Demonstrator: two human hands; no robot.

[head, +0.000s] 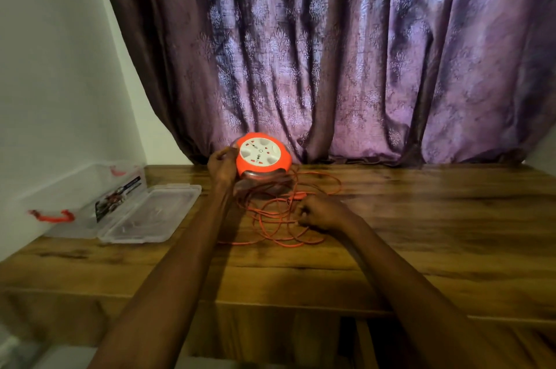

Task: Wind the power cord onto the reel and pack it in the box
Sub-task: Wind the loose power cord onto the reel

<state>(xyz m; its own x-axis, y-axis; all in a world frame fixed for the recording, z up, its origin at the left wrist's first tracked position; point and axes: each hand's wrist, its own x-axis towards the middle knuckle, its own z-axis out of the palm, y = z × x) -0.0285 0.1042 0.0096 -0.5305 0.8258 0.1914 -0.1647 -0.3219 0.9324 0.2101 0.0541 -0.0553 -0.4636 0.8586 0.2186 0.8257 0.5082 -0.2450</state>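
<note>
**Reel tilted up, cord lying loose: winding is barely under way**

The left hand is gripping the reel by its left edge, fingers curled round the rim, and is holding it tilted up on the table so its white socket face is looking toward the camera. The reel is sitting at the far side, just in front of the curtain.

The right hand is lying down among the cord, fingers curled in. It seems to be pinching a strand, though blur is hiding the exact contact. The cord itself is sprawling in loose orange loops between the 2 hands and toward the near edge, with almost none of it looking taken up on the drum.

So by my reading this is the opening of step 1: winding. The next move is calling for the left hand to steady or turn the reel while the right feeds cord in under light tension, 1 loop at a time, so the crossed strands are not knotting.

Well off to the left, the box is waiting open against the wall, its lid lying flat beside it. Packing is not yet started.
</note>
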